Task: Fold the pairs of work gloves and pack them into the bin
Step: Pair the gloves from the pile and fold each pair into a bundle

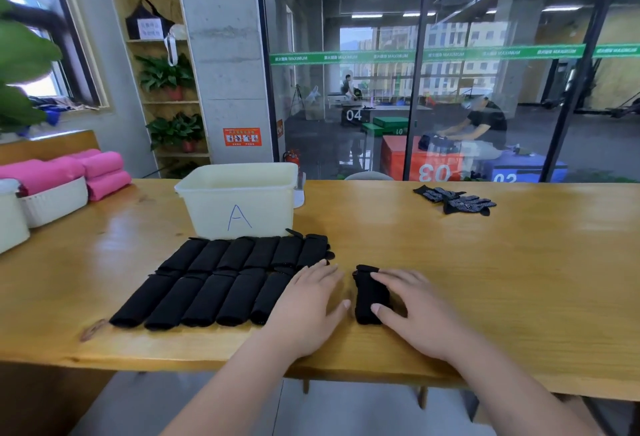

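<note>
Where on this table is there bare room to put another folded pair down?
Bare wood lies right of the right hand, reaching to the unfolded gloves far right, and between the bin and those gloves. Left of the folded rows, toward the white basket, is open too. It is crowded directly before the bin.
</note>
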`<action>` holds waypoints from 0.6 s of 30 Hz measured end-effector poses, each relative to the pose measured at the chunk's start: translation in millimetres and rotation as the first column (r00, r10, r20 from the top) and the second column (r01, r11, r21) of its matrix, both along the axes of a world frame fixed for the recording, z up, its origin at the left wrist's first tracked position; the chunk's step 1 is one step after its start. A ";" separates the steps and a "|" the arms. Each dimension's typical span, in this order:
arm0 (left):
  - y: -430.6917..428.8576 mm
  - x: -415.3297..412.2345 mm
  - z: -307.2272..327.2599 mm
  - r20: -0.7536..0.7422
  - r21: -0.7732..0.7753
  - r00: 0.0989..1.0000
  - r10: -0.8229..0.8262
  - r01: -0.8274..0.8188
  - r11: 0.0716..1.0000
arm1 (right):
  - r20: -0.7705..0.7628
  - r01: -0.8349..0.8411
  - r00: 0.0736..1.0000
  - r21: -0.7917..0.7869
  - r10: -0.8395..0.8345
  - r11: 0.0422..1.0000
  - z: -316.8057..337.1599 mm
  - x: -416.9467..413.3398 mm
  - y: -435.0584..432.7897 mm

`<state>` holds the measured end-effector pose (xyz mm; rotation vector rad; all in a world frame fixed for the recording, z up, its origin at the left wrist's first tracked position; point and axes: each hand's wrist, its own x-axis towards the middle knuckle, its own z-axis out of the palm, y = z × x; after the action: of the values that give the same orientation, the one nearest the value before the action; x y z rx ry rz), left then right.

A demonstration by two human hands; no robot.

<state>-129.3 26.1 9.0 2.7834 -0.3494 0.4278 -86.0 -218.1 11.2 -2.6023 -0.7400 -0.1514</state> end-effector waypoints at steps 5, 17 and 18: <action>14.2 -14.7 8.6 0.039 -0.069 0.999 -0.026 0.029 0.997 | 0.010 -0.070 0.998 0.010 0.069 0.998 0.9 -13.0 37.9; 88.9 -17.1 19.6 -0.111 0.184 0.992 0.061 -0.040 0.982 | -0.027 -0.126 0.992 -0.032 0.125 0.992 6.3 -22.1 81.7; 88.8 -16.4 19.3 -0.089 0.192 0.993 0.072 -0.054 0.980 | -0.028 -0.129 0.991 -0.036 0.128 0.991 6.6 -21.4 85.1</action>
<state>-145.7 114.9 28.3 2.9944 -0.2939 0.2881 -107.4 -133.0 17.8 -2.5775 -0.9067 -0.0663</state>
